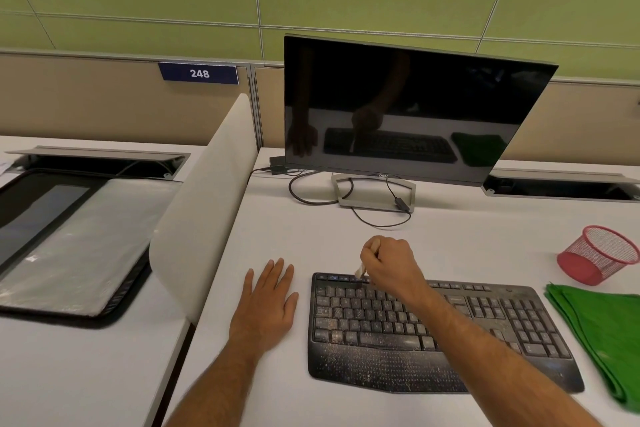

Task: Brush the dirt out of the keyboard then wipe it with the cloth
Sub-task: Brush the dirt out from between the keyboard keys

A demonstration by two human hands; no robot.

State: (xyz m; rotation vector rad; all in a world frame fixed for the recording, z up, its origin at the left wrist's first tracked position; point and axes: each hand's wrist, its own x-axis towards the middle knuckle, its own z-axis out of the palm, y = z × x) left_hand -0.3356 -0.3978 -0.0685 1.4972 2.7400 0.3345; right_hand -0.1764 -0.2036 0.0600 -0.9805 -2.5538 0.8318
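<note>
A black keyboard point(388, 357) lies on the white desk, its keys and palm rest speckled with pale dirt. My right hand point(389, 263) grips a small brush point(361, 269) with a light handle, its bristles touching the top key row near the keyboard's left end. My left hand point(268, 302) rests flat on the desk just left of the keyboard, fingers straight. A folded green cloth point(602, 333) lies to the right of the keyboard.
A dark Dell monitor point(408, 107) stands behind the keyboard with cables point(311, 199) at its base. A red mesh cup point(597, 255) lies tipped at the right. A white divider point(204, 198) separates the neighbouring desk, where a wrapped screen point(69, 246) lies flat.
</note>
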